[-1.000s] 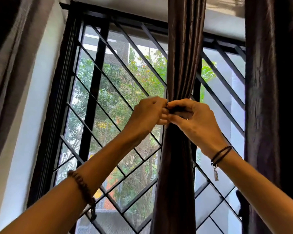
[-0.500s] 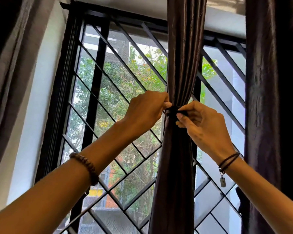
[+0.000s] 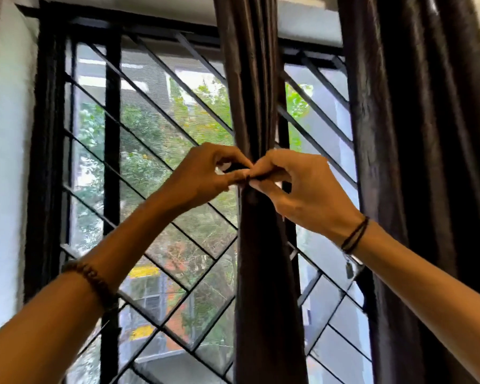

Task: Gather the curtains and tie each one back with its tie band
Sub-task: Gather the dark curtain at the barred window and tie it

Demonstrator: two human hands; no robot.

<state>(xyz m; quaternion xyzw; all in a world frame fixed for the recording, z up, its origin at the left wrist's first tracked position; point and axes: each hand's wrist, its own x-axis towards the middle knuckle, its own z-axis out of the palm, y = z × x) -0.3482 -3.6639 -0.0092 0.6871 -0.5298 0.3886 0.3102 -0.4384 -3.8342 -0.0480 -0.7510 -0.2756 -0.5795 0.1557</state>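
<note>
Tie band (image 3: pixel 264 177) at the curtain (image 3: pixel 261 273), in a pinch of left fingers (image 3: pixel 234 176), right fingers (image 3: pixel 267 165).

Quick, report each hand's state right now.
Left hand: pinching the tie band at the gathered curtain.
Right hand: pinching the same tie band.

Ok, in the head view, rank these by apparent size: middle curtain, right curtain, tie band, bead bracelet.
1. right curtain, though it is nearer and cropped by the frame
2. middle curtain
3. bead bracelet
4. tie band, mostly hidden, so the last two are unsure
</note>
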